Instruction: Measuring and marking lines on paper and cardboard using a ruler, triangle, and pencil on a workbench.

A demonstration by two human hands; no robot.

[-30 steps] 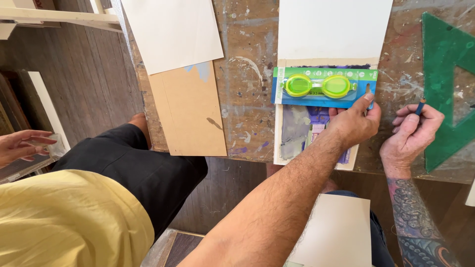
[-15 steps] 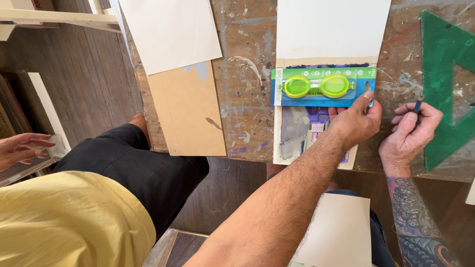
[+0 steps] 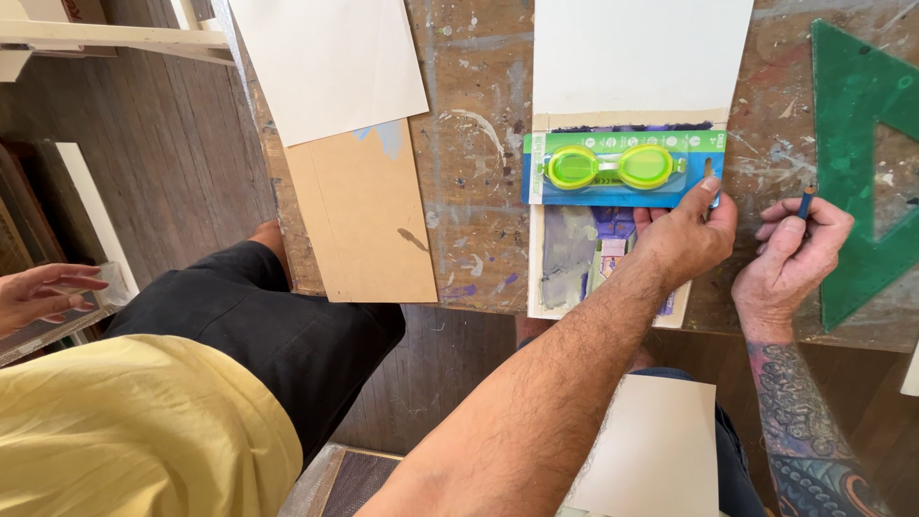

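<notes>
Looks like holding down the goggles pack (image 3: 622, 170) on the painted sheet (image 3: 574, 258). Seems to be the lining-up step, with the pack flat across the sheet on the messy table (image 3: 479, 144).

Right hand (image 3: 684, 239): just below the pack, at its right end. Half open, fingers loosely bent. One fingertip up on the pack's lower right corner, pressing. No grip around anything, only a touch on top.

Left hand (image 3: 38, 295): far to the left of the pack, off the table. Fingers long and flat along a clear piece (image 3: 100, 285). Hard to tell whether holding it tight or only resting on it.

Next move, at a guess: calls for a soft, steady press, so as not to slide the pack. Calls for care with the fingertip too, right at the pack's edge. Could easily tip or twist the pack with a hard push.

Around the pack: a big white sheet (image 3: 641, 57) just above. Another person's hand (image 3: 790, 258) to the right, closed around a blue pencil (image 3: 807, 201). A green see-through triangle (image 3: 862, 144) further right. A brown board (image 3: 364, 220) to the left, with white paper (image 3: 325, 57) over its top.
</notes>
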